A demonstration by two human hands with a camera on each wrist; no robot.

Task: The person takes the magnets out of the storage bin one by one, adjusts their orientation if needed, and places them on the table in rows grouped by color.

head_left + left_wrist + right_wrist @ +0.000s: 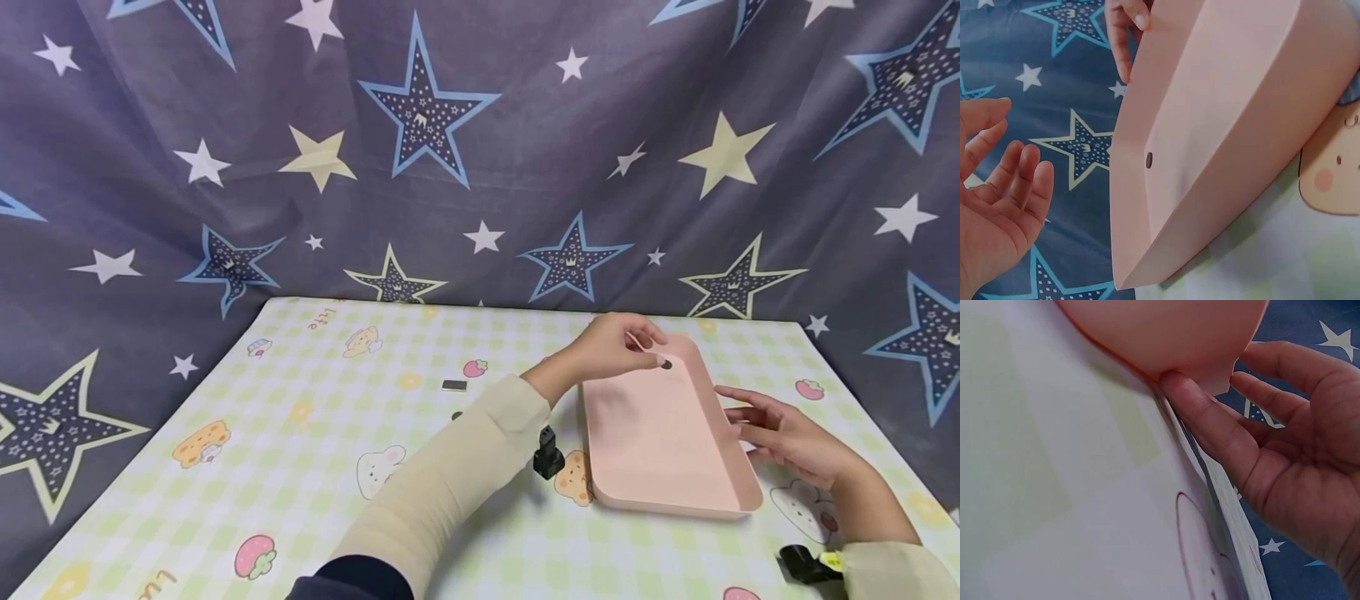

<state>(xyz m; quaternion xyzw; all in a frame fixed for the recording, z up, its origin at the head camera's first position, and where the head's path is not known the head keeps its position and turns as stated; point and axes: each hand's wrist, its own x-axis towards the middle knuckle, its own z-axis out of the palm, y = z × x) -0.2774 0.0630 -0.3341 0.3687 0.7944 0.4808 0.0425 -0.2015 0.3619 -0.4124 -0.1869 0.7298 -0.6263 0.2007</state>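
A shallow pink rectangular tray (660,433) lies on the patterned tablecloth. Near its far end, inside, is a small dark disc-like piece (1149,160). My left hand (618,346) is over the tray's far left corner; in the left wrist view its fingers are spread, loosely bent, with nothing between them. The disc lies apart from that hand there. At the tray's right side, my right hand (787,437) touches the outer wall with extended fingers and thumb. A small white patch shows beside its thumb; I cannot tell what it is.
Left of the tray stands a small black object (548,454). Another black piece with a yellow label (810,564) lies by the right sleeve. A small flat dark rectangle (454,386) lies further left, and a dark round bit (457,415) peeks past the left sleeve. A star-patterned curtain (510,183) hangs behind.
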